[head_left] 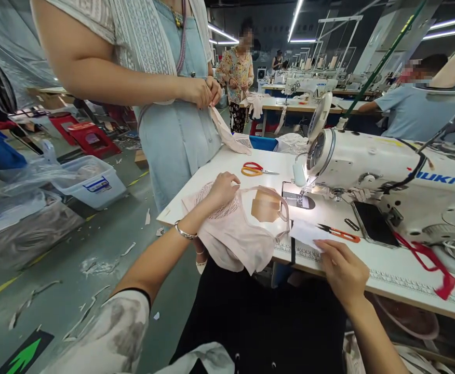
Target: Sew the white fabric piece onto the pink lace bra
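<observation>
Left hand (pixel 220 191) rests on the pale pink garment (pixel 237 234) at the bench's (pixel 387 270) near-left corner, fingers curled down and pinching the lace part; garment hangs partly over the near edge; right hand (pixel 342 270) at the near edge, fingers bent over the corner of a white paper slip (pixel 307 232), touching it; orange thread snips (pixel 340 234) just beyond the slip; black phone (pixel 373 223) beside them; JUKI sewing machine (pixel 387 171) along the right side; red-and-yellow scissors (pixel 256 169) near the far-left edge; a co-worker's hands (pixel 204 91) hold a pink strip beyond the far-left corner; plastic bin (pixel 91 182) on the floor, well apart.
</observation>
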A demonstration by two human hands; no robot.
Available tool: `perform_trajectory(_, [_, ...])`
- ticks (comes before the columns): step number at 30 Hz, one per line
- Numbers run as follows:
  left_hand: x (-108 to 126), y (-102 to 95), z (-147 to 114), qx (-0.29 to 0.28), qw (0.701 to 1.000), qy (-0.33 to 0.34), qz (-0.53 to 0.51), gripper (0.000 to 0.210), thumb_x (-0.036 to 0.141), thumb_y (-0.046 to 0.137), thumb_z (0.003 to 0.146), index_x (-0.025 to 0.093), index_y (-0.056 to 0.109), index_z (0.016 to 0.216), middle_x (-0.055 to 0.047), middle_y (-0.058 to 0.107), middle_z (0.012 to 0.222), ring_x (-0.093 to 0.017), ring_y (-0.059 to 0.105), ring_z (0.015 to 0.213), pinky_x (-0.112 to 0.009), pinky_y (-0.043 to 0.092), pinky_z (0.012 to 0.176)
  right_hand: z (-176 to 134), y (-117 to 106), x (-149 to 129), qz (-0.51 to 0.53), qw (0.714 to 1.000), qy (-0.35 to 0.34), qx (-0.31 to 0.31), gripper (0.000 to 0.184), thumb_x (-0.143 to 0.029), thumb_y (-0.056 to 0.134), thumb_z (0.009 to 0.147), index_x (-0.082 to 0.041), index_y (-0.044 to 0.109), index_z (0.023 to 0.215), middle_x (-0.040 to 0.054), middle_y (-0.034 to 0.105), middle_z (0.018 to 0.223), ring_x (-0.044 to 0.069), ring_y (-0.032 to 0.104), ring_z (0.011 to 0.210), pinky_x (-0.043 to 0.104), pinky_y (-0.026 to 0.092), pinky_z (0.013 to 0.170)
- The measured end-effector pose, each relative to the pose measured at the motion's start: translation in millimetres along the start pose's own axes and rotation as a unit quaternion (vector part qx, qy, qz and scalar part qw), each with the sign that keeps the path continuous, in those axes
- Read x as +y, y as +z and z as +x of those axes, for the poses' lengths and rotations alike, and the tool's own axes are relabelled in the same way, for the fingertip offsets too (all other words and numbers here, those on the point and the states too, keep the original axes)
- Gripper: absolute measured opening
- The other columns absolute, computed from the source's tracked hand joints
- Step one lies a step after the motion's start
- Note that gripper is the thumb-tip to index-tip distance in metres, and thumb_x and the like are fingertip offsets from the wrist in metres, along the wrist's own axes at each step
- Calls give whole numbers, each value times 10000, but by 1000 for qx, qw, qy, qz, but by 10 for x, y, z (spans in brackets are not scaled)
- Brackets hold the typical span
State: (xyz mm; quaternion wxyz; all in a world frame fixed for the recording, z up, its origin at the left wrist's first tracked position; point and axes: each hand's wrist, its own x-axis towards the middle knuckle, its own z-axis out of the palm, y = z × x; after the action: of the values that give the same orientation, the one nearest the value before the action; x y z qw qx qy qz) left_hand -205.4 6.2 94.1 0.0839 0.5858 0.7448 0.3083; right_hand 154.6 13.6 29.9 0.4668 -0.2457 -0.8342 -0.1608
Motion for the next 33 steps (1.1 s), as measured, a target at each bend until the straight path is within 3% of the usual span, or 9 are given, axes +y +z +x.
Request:
perform_trajectory(7, [124,352,223,-61,998,0,-28,156,104,741,692,157,601,735,-117,679,920,-321,589,1090,-417,422,1032,124,11,-82,113,982,112,97,227,-70,617,883,-235,714,1005,11,771,931,185,744,858,326,595,810])
perform_trajectory(10, [160,339,265,-54,994,5,-96,216,93,668,742,180,507,626,-83,642,792,-269,631,945,-356,461,929,102,26,-75,139,968,180,102,116,-163,634,897,-216,687,985,61,757,968,227,729,947,405,595,845])
perform_trajectory(13, [240,250,201,-52,979,19,-198,121,170,566,862,183,519,751,-32,634,771,-171,625,719,-285,482,765,105,71,-72,191,939,251,138,52,-233,642,908,-202,642,950,82,728,972,228,709,968,432,585,853])
perform_trajectory(16, [360,170,63,-49,956,38,-288,97,219,455,929,182,541,903,11,586,718,-118,542,596,-235,448,646,204,132,-152,253,922,243,167,91,-281,644,917,-201,609,943,98,710,1016,233,693,1006,439,562,884])
perform_trajectory(19, [489,150,-85,-47,938,54,-340,123,217,486,889,161,596,891,-4,593,777,-121,550,701,-221,433,669,367,210,-328,319,914,194,157,198,-393,573,964,-203,615,994,132,691,1096,257,662,1068,464,538,913])
perform_trajectory(24, [661,241,-261,-169,825,-28,-539,245,300,728,750,129,635,897,-40,657,852,-147,591,747,-250,462,697,631,412,-642,353,899,208,154,33,-225,602,944,-226,592,976,80,694,1036,210,665,1018,403,546,881])
perform_trajectory(28, [703,259,-329,-169,760,-53,-625,402,530,665,827,132,634,877,-56,645,790,-191,614,759,-287,496,699,745,543,-725,274,930,212,122,48,-178,599,932,-226,601,933,66,716,1014,196,669,980,377,543,850])
perform_trajectory(31, [697,229,-389,-179,777,-32,-602,582,697,689,766,139,630,917,-60,646,799,-199,606,737,-287,488,653,745,579,-733,252,933,233,106,43,-189,582,936,-227,597,924,67,719,1012,199,668,972,378,542,841])
perform_trajectory(33, [691,219,-435,-149,812,-28,-564,611,625,845,617,156,614,932,-33,646,825,-168,584,707,-259,476,627,709,587,-750,268,930,232,94,50,-194,563,941,-231,590,920,63,713,1005,194,664,968,370,539,840])
